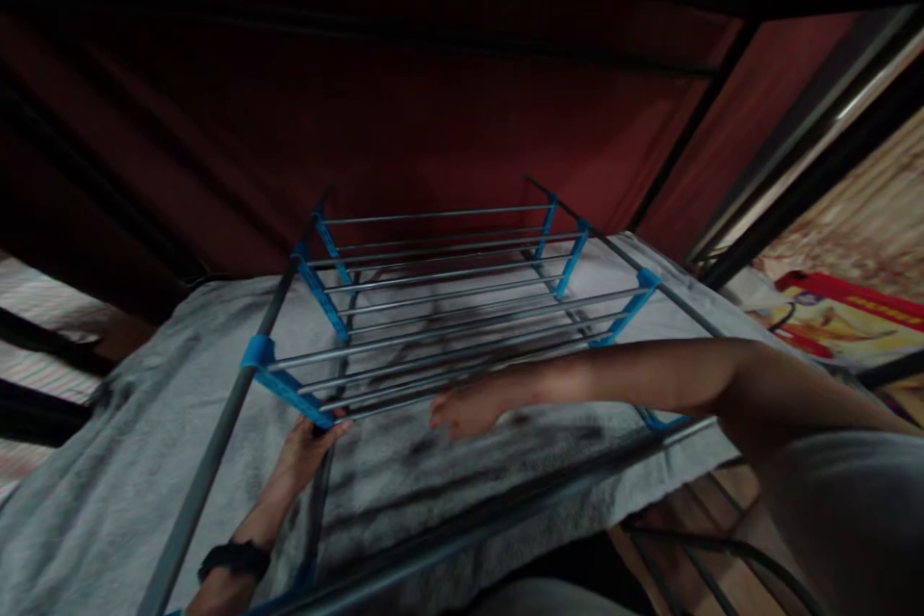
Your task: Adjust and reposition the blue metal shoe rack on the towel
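Centrally, one grey-tubed rack [462, 327], resting on pale cloth [87, 491]; left hand [307, 448], fingers closed on the lower end of its blue bracket [293, 394]; right hand [473, 407] loosely curled alongside, any grip indeterminable.

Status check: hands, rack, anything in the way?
Left hand at lower end of a blue bracket. Rack on grey cloth. Right hand close by, contact unclear. Right forearm hiding part of rack.

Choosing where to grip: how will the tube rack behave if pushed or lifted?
Probably light for its size: the tube rack is slim tubing with open gaps. It may twist or flex, since blue connectors join the tubes. Pushed, it could drag or bunch the grey cloth beneath, which looks soft and creased.
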The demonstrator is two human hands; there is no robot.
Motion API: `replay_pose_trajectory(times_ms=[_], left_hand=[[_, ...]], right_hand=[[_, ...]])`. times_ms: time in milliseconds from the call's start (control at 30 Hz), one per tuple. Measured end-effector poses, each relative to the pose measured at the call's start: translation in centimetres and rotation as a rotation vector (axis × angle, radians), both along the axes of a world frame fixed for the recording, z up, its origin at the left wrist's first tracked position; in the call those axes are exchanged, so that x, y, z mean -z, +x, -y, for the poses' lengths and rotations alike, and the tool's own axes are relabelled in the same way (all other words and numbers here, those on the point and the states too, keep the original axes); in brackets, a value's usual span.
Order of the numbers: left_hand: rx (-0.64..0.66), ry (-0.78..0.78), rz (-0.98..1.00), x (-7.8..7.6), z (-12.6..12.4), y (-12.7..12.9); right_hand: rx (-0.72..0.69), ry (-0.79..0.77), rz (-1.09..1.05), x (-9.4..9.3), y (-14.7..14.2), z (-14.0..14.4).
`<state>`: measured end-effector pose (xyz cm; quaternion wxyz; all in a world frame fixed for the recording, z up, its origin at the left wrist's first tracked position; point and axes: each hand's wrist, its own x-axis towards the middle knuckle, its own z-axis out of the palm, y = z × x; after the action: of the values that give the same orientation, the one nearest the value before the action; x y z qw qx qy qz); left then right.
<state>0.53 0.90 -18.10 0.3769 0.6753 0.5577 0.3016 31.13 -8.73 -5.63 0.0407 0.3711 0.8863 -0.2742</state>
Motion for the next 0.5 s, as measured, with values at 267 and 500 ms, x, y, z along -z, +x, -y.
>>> replay_pose_trajectory(times_ms=[267, 500], left_hand=[[-0.025, -0.021, -0.015, -0.8, -2.1, -0.2], [-0.112, -0.078, -0.073, -1.6, -2.7, 0.7]], right_hand=[[0.771, 0.043, -0.468, -20.7, 16.5, 9.6], [1.627, 0.355, -0.918, -10.3, 32.2, 18.0]])
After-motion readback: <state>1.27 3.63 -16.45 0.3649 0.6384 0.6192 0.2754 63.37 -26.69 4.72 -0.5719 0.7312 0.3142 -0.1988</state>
